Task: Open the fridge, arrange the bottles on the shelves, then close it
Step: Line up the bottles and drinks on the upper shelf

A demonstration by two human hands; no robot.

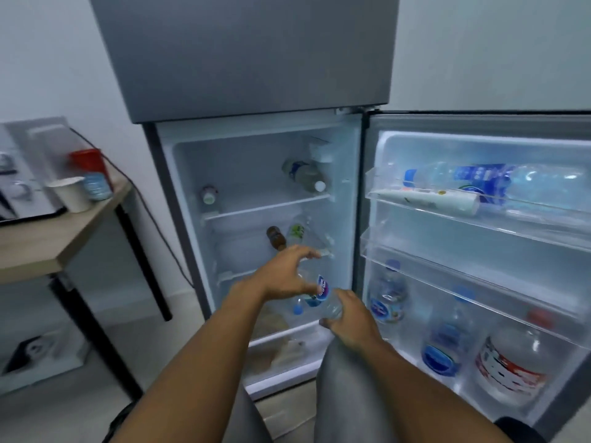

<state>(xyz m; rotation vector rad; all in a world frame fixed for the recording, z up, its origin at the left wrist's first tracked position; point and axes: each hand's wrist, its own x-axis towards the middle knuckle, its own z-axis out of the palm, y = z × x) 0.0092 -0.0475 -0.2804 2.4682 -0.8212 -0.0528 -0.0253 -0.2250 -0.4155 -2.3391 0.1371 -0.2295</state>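
Fridge (256, 59) open, right hand (348, 321) gripping 1 water bottle (323, 292), left hand (284, 276) spread, empty — 3 bottles in bottom door rack (479, 302).

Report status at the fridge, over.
Right hand grips clear water bottle; left hand open, reaching over it. Fridge door open. Brown bottle on middle shelf behind.

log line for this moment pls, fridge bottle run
fridge door: open | right hand: grips water bottle | left hand: open, over bottle | top shelf: two bottles | step: arranging, not closed
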